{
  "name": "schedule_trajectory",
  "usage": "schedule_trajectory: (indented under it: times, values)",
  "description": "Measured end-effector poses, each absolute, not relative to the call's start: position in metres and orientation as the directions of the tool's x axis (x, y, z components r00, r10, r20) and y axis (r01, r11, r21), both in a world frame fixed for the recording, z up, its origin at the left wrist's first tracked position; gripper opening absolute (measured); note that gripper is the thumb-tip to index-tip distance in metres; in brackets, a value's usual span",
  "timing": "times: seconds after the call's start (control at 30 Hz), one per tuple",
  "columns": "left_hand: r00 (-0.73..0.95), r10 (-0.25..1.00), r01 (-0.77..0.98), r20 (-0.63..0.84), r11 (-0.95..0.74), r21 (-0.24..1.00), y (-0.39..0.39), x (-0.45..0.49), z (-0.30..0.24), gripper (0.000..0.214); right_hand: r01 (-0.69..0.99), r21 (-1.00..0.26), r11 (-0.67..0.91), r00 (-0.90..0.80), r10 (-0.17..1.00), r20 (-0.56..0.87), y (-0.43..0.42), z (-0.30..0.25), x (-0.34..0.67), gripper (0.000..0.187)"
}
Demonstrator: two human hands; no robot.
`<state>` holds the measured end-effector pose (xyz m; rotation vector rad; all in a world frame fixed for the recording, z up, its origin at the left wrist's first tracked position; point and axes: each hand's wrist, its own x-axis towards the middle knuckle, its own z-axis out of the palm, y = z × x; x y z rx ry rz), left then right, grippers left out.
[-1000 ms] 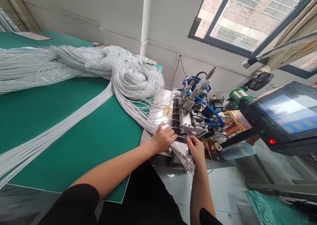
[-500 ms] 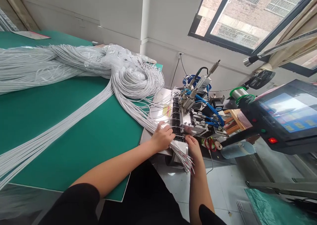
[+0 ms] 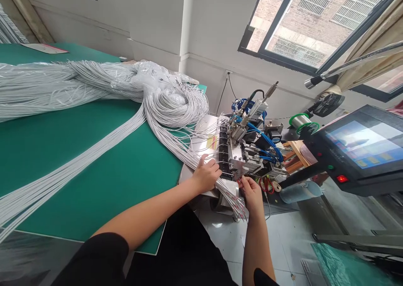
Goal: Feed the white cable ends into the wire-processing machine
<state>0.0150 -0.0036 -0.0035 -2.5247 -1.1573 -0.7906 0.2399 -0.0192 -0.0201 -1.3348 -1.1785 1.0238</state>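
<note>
A small machine [image 3: 248, 151] with blue hoses and a black slotted wire holder stands at the right end of a green table [image 3: 94, 168]. My left hand [image 3: 206, 174] rests at the holder, fingers closed on thin grey wires [image 3: 189, 151] fanning out from a big coiled bundle [image 3: 176, 99]. My right hand [image 3: 252, 191] is just in front of the machine, fingers pinched on the tip of a wire with red ends. More loose wire ends [image 3: 234, 204] hang off the table edge between my two hands.
Long grey cable bundles [image 3: 47, 88] lie across the green table to the left. A touchscreen panel [image 3: 362, 145] with a red lit button stands at right. A solder wire spool [image 3: 300, 122], a small fan [image 3: 327, 103] and a window are behind the machine.
My right hand has pulled back slightly from the machine's front, down and to the right. My left hand stays on the wires at the holder.
</note>
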Motion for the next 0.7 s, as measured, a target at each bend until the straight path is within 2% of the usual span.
schedule_trajectory:
  times: [0.23,0.4,0.53,0.7]
  values:
    - [0.535,0.632,0.759,0.561,-0.651,0.009,-0.004,0.015,0.0,0.024,0.201,-0.979,0.006,0.113,0.993,0.03,-0.039,-0.001,0.254,0.037]
    - [0.514,0.659,0.769,0.549,-0.638,0.046,-0.004,0.014,0.0,0.036,0.287,-0.958,0.017,0.087,0.995,0.044,-0.047,0.012,0.253,0.035]
    - [0.562,0.555,0.713,0.612,-0.701,-0.018,-0.002,0.013,-0.002,0.035,0.303,-0.95,0.078,0.027,0.996,0.09,-0.048,0.016,0.25,0.03]
    - [0.552,0.484,0.7,0.679,-0.712,-0.062,0.0,0.012,-0.003,0.031,0.268,-0.958,0.101,-0.193,0.98,0.049,-0.051,0.018,0.244,0.032]
